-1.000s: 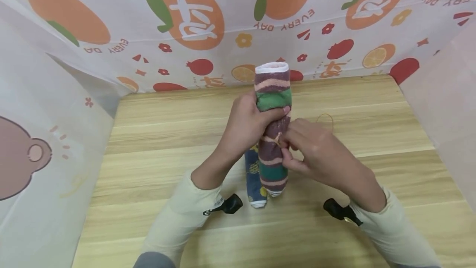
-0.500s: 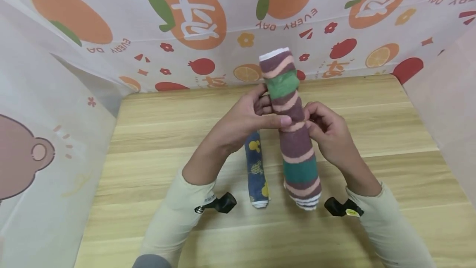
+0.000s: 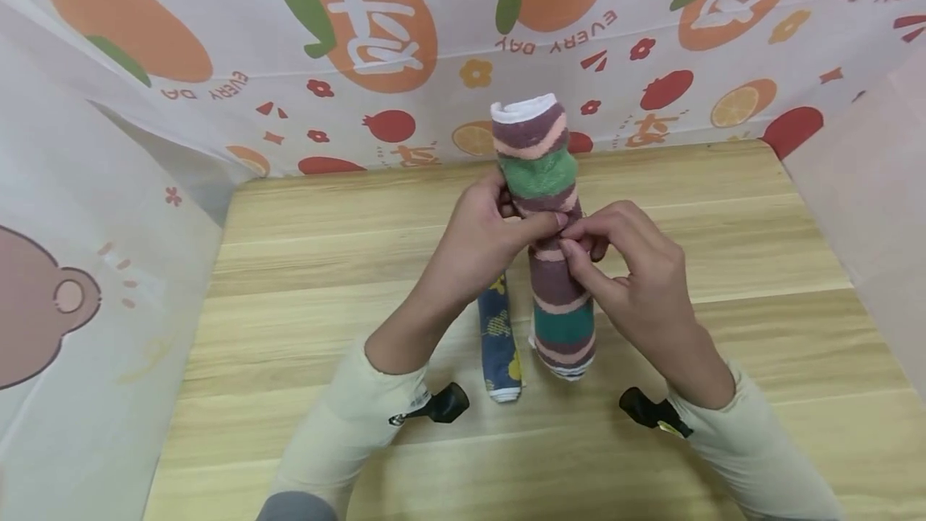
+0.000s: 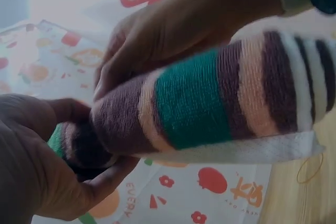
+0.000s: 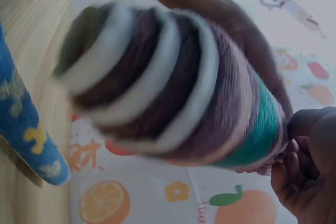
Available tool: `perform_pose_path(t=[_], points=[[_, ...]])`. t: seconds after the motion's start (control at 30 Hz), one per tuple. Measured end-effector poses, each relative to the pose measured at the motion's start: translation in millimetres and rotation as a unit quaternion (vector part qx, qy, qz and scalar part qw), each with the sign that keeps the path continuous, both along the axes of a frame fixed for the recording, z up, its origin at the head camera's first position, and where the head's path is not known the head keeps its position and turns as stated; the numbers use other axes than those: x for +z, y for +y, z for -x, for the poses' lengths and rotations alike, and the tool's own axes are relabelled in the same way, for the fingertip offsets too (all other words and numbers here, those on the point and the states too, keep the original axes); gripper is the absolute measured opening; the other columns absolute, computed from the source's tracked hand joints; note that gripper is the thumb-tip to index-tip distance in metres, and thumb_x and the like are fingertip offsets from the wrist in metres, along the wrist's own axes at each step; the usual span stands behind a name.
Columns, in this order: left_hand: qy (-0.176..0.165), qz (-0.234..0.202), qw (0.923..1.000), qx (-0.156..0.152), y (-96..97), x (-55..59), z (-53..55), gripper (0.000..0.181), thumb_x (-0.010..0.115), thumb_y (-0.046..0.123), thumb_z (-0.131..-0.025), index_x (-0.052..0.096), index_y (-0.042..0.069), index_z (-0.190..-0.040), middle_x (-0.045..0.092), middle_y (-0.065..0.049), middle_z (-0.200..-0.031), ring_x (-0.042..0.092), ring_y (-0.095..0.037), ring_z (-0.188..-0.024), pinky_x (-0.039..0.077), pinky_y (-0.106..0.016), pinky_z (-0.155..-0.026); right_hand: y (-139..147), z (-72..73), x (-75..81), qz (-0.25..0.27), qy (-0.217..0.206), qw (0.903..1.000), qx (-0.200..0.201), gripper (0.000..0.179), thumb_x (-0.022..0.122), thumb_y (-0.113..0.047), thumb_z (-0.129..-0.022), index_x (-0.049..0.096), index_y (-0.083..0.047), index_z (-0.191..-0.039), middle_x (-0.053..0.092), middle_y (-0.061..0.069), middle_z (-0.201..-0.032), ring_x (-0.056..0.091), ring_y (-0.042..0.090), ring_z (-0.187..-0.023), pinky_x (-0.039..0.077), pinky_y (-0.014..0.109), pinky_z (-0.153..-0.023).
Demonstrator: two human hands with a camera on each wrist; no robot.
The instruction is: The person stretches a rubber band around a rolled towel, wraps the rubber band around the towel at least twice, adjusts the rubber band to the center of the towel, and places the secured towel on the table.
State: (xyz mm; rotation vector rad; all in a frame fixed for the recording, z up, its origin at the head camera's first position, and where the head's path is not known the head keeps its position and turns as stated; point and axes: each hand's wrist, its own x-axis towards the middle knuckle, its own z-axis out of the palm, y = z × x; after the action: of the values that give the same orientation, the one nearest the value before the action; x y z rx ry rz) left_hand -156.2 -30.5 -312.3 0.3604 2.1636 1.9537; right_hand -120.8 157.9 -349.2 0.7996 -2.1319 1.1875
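We have the striped roll (image 3: 557, 284) in both hands, tipped up in front of us and apparently clear of the counter (image 3: 289, 328). Its long axis runs away from us, the far end leaning a little left. What matters is that both hands meet near its middle: the left hand (image 3: 488, 223) comes in from the left, its grip closed around the narrowed waist with the thumb across the front, while the right hand (image 3: 640, 260) reaches that waist from the right, just nearer to us. The right grip is drawn into a small pinch, thumb and forefinger together at the roll's surface; we cannot tell whether cloth alone or something thinner sits between the tips. To the left, the blue roll (image 3: 499, 336) lies nearly parallel on the counter, its far end hidden behind the left arm. A thin loop (image 4: 299, 173) shows on the counter only from the left wrist, perhaps a rubber band. The right wrist view blurs the near end, and that hand is cut off at the edge.
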Motion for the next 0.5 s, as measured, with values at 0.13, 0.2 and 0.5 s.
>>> perform_pose_path(t=[0.13, 0.2, 0.5], points=[[0.041, 0.045, 0.9970, 0.046, 3.2, 1.6, -5.9, 0.045, 0.078, 0.015, -0.089, 0.058, 0.006, -0.129, 0.069, -0.005, -0.116, 0.067, -0.017, -0.102, 0.058, -0.032, -0.086, -1.5, -1.3, 3.4, -0.065, 0.029, 0.9973, -0.022, 0.028, 0.064, -0.025, -0.102, 0.068, 0.002, -0.099, 0.066, 0.010, -0.089, 0.054, 0.015, -0.081, 0.044, 0.013, -0.072], [0.066, 0.064, 0.9936, 0.065, 4.4, 2.1, -8.5, 0.043, 0.079, 0.015, -0.089, 0.061, 0.006, -0.126, 0.071, -0.005, -0.113, 0.068, -0.015, -0.100, 0.059, -0.033, -0.084, -1.7, -2.1, 5.5, -0.086, 0.018, 0.9958, -0.024, 0.017, 0.070, -0.016, -0.098, 0.068, 0.001, -0.100, 0.066, 0.009, -0.091, 0.054, 0.015, -0.081, 0.044, 0.016, -0.071], [0.107, 0.085, 0.9861, 0.095, 5.8, 0.6, -14.9, 0.038, 0.080, 0.015, -0.089, 0.064, 0.004, -0.122, 0.075, -0.006, -0.108, 0.072, -0.014, -0.095, 0.061, -0.032, -0.080, -4.3, -4.0, 14.0, -0.185, 0.007, 0.9825, -0.024, 0.016, 0.073, 0.000, -0.084, 0.064, -0.001, -0.096, 0.060, 0.007, -0.085, 0.053, 0.016, -0.077, 0.046, 0.028, -0.062]])
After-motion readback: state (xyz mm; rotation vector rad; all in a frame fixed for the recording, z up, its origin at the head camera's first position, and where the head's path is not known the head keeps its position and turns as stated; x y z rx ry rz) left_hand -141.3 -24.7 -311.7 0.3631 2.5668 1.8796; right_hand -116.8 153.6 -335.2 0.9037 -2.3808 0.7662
